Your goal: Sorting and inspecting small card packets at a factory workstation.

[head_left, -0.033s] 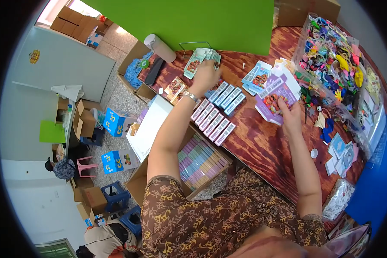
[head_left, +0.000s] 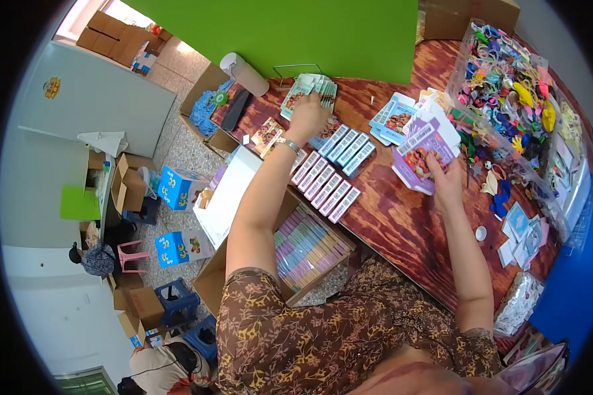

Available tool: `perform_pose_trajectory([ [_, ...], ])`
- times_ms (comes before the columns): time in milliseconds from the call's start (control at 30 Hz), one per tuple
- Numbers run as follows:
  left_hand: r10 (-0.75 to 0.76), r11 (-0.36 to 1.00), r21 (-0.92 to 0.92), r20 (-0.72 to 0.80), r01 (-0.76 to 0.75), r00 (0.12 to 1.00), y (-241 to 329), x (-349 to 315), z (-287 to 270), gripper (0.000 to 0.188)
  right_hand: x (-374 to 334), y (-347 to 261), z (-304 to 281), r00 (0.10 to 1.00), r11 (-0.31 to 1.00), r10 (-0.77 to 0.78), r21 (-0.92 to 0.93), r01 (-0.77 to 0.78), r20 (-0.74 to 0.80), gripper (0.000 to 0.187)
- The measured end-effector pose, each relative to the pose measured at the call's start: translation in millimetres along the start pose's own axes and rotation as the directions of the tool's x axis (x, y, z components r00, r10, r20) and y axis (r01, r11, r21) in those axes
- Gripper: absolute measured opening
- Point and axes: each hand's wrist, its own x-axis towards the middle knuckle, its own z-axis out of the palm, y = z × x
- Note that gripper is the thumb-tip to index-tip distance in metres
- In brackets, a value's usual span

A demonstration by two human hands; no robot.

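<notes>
My left hand [head_left: 310, 120] reaches over a fanned stack of flat green cartons [head_left: 303, 87] near the back of the table; its fingers lie stretched on the stack's near edge, their tips partly hidden. In my right hand [head_left: 445, 178] are flat purple cartons [head_left: 423, 148] with open flaps, gripped between thumb and fingers. Flat blue cartons [head_left: 394, 118] lie just left of these. Between the hands stand a row of folded blue boxes [head_left: 349, 148] and a row of pink boxes [head_left: 324, 187], barcode sides up. Orange flat cartons [head_left: 268, 133] lie by my left wrist.
A clear bin [head_left: 507, 92] of colourful small trinkets stands at the right. A thermos [head_left: 245, 74] and green board [head_left: 277, 39] are behind. An open carton [head_left: 310, 247] packed with small boxes sits below the table edge. Loose cards [head_left: 520, 234] lie at the right.
My left hand has shifted slightly toward me and to the left over the green cartons. My right hand keeps hold of the purple cartons, almost unmoved.
</notes>
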Motion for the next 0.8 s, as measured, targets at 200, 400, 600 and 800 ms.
perform_pose_trajectory([
  [200, -0.313, 0.94, -0.019, 0.351, 0.34, 0.883, -41, -5, 25, 0.069, -32, 30, -17, 0.972, 0.968, 0.234, -0.101, -0.23, 0.026, 0.032],
  [400, -0.112, 0.941, -0.249, 0.409, 0.229, 0.906, -17, -9, -12, 0.056, -18, 33, 17, 0.99, 0.645, 0.115, -0.765, -0.011, 0.082, 0.048],
  [600, -0.152, 0.943, -0.215, 0.402, 0.254, 0.903, -23, -18, -19, 0.053, -4, 39, 77, 0.988, 0.646, 0.02, -0.756, 0.103, 0.151, 0.059],
  [800, -0.206, 0.941, -0.182, 0.364, 0.287, 0.908, -43, -20, -11, 0.058, 2, 41, 88, 0.985, 0.625, 0.07, -0.777, 0.079, 0.157, 0.062],
])
